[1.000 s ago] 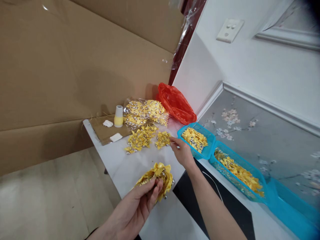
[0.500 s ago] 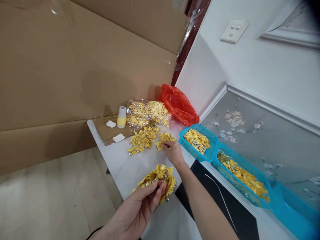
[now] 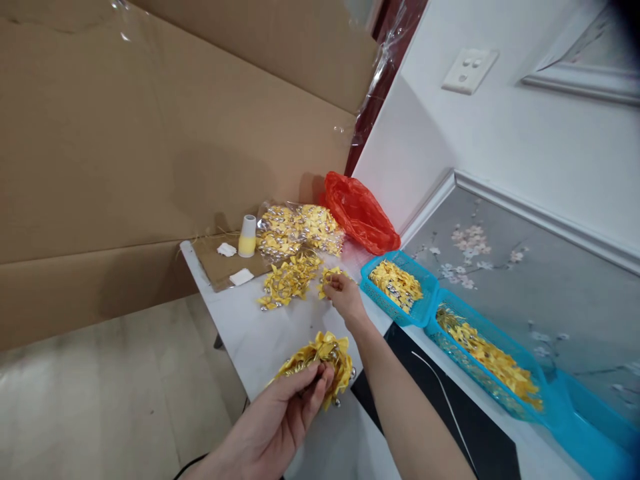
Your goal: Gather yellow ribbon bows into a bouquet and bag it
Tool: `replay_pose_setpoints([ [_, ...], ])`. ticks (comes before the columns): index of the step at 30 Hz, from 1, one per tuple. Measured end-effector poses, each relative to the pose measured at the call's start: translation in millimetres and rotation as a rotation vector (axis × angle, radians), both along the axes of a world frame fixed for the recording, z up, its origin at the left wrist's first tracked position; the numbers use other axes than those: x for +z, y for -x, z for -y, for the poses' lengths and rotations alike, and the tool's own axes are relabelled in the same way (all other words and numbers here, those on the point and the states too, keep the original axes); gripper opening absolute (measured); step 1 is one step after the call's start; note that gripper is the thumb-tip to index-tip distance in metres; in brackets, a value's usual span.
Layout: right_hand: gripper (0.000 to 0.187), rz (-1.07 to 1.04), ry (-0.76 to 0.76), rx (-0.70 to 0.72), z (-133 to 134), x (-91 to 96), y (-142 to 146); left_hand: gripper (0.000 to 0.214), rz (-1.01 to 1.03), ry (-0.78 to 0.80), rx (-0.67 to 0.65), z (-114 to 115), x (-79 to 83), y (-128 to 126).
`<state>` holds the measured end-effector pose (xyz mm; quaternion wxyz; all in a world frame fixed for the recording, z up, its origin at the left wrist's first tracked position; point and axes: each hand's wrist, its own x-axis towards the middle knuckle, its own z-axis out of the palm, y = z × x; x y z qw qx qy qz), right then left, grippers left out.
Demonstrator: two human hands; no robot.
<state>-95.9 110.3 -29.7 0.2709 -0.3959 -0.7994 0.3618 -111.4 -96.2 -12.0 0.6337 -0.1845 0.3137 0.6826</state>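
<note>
My left hand is closed around a bunch of yellow ribbon flowers with gold wire stems and small silver bells, above the near part of the white table. Farther off, my right hand has its fingers pinched together at a small group of the same yellow flowers lying on the table. What sits between those fingertips is too small to make out clearly. Just left of the right hand lies a loose pile of yellow flowers with bells.
Behind the pile are clear bags of yellow flowers, a red plastic bag and a grey-yellow cone on cardboard. Blue baskets holding flower pieces line the wall at right, beside a black board with a thin white strip.
My right hand's fingers have curled in more over the small flower group. My left hand keeps its bunch in nearly the same place. The whole view has shifted slightly.
</note>
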Motion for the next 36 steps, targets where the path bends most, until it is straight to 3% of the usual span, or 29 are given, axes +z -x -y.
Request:
replay_pose_setpoints([
  [8,0.016,-0.094,-0.104,0.26,44,52.3,-70,0.018,-0.021,-0.032,-0.046,-5,-2.6,1],
  [14,0.023,0.182,-0.795,0.424,91,62.1,-104,0.013,-0.05,-0.08,-0.055,-7,-3.4,1],
  [18,0.02,0.344,-0.965,0.438,109,54.3,-106,0.013,-0.085,-0.091,-0.052,-8,-3.2,-1],
  [24,0.027,0.449,-1.082,0.39,122,42.3,-103,0.019,-0.145,-0.118,-0.024,-6,-3.3,-5],
  [30,0.032,0.37,-1.13,0.39,125,42.8,-105,0.013,-0.161,-0.095,-0.039,-9,1.0,-5],
  [33,0.03,0.275,-1.09,0.383,126,44.1,-107,0.009,-0.098,-0.093,-0.024,-11,2.6,-1],
  [36,0.023,0.163,-0.939,0.452,123,46.4,-106,0.011,-0.045,-0.109,0.002,-12,3.2,4],
])
